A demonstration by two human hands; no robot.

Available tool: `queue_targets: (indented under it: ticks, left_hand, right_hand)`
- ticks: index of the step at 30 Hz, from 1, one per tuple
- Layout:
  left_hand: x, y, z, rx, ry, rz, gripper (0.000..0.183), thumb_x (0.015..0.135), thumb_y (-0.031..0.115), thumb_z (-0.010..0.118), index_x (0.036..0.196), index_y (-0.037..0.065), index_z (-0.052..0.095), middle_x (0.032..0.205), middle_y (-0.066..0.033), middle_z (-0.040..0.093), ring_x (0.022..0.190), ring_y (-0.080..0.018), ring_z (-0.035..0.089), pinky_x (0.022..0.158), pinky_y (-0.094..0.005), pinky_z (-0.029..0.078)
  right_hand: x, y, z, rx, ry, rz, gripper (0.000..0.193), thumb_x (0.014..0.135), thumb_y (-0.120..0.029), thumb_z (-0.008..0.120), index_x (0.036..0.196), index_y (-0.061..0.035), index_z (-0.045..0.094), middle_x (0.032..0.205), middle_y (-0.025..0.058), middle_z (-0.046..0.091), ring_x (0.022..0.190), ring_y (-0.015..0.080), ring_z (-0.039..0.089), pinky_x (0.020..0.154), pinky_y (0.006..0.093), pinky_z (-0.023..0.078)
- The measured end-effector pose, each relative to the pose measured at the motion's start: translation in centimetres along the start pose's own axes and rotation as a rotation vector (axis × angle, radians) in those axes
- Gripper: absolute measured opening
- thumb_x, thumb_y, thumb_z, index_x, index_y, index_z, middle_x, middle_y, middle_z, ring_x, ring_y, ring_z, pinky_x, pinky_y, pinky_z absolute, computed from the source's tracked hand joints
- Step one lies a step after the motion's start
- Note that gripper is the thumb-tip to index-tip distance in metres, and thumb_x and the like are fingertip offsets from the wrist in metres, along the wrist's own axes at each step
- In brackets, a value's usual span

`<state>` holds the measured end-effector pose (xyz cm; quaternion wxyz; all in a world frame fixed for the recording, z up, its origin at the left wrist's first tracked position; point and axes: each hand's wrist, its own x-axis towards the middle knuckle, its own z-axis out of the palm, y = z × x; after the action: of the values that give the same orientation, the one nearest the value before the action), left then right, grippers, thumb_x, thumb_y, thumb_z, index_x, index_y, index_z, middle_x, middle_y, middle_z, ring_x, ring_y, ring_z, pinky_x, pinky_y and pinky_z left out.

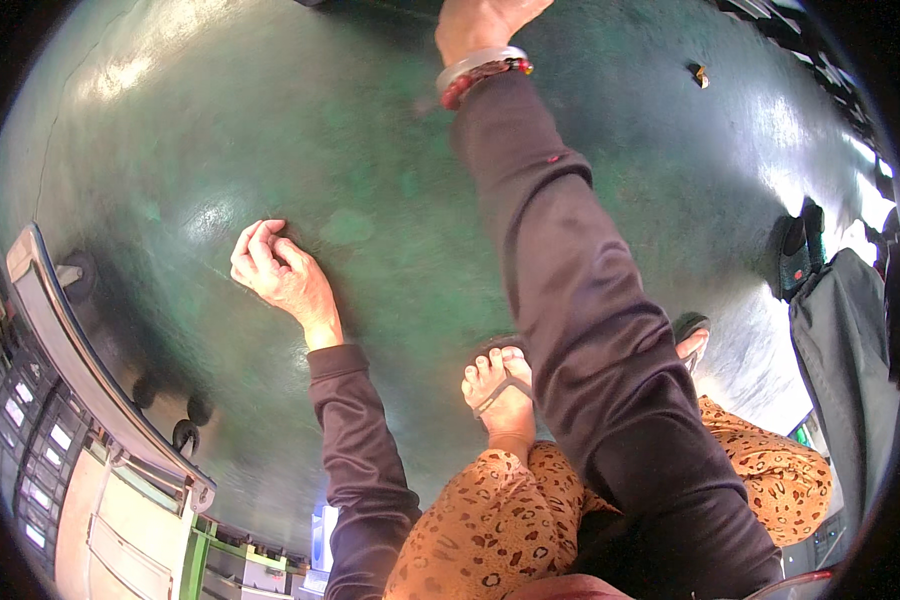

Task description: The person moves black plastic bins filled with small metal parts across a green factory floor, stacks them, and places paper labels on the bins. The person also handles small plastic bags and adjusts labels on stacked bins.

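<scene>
– The left hand (pixel 285 276) is being held out in front of the body, over the green floor (pixel 390 250); is anything being gripped by it?

– Nothing is being seen in it. The fingers are being held loosely curled, with no thing being shown between them.

– And the right hand (pixel 487 25)?

– It is being held farther forward, and its fingers are being cut off by the upper edge of the view, so whether anything is being grasped cannot be told.

– Where is the nearest thing being shown?

– A dark thing (pixel 311 2) is being shown only as a sliver at the upper edge, to the left of the right hand and well beyond the left one. Whether it is being touched cannot be told.

– How is its handling being judged?

– Guardedly: neither weight nor stiffness is being given away by a sliver. Its near edge is being judged the likeliest place for a hold.

– And the floor?

– By its shine, a hard, smooth, perhaps slippery surface is being suggested.
</scene>
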<state>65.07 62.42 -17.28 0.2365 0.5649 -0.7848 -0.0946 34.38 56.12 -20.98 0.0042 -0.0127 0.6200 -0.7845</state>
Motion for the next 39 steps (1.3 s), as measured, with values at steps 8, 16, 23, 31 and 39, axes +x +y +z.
queue_targets:
  ticks: [8,16,23,31,39]
  left_hand:
    - [0.1,0.4,-0.2,-0.037,-0.002,-0.008,0.022,0.081,-0.007,0.053,0.088,0.01,0.066,0.103,-0.0014,0.058,0.1,-0.0215,0.049,0.087,-0.0358,0.039]
    - [0.1,-0.1,-0.6,-0.083,0.018,-0.009,0.02,0.078,-0.005,0.056,0.085,0.01,0.067,0.101,-0.0016,0.059,0.099,-0.0224,0.049,0.087,-0.0362,0.039]
    - [0.5,0.0,-1.2,-0.114,0.014,-0.029,0.021,0.078,-0.005,0.056,0.086,0.01,0.067,0.101,-0.0012,0.059,0.099,-0.0224,0.048,0.085,-0.0362,0.04]
    - [0.4,0.4,-0.9,-0.11,0.01,-0.033,0.022,0.078,-0.006,0.056,0.085,0.011,0.067,0.1,0.0,0.059,0.099,-0.021,0.048,0.086,-0.036,0.039]
    - [0.5,0.0,-1.0,-0.056,0.012,0.021,0.02,0.082,-0.003,0.056,0.09,0.011,0.067,0.1,-0.0019,0.061,0.098,-0.0209,0.053,0.087,-0.0351,0.04]
  right_hand:
    - [1.4,-1.2,-2.3,-0.553,-0.274,-0.382,0.008,0.078,0.004,0.059,0.085,0.0008,0.062,0.074,0.0175,0.065,0.065,0.0295,0.065,0.062,0.0334,0.048]
    - [-2.7,-1.3,-1.9,-0.21,-0.073,-0.234,0.022,0.076,0.002,0.061,0.09,-0.0046,0.045,0.081,0.0019,0.042,0.072,0.0136,0.042,0.067,0.0287,0.04]
    - [1.1,-1.9,-0.5,-0.189,-0.029,-0.273,0.024,0.08,-0.005,0.074,0.092,-0.0017,0.053,0.081,0.0017,0.051,0.074,0.0122,0.049,0.069,0.0284,0.044]
    - [0.8,-0.7,-0.6,-0.228,0.052,-0.248,0.016,0.079,-0.002,0.071,0.091,0.0038,0.062,0.083,0.0058,0.065,0.075,0.0126,0.058,0.072,0.0274,0.049]
    - [0.7,-1.4,-0.1,-0.195,0.023,-0.245,0.009,0.079,0.005,0.065,0.084,0.0006,0.058,0.079,0.0056,0.062,0.071,0.0123,0.057,0.068,0.027,0.047]
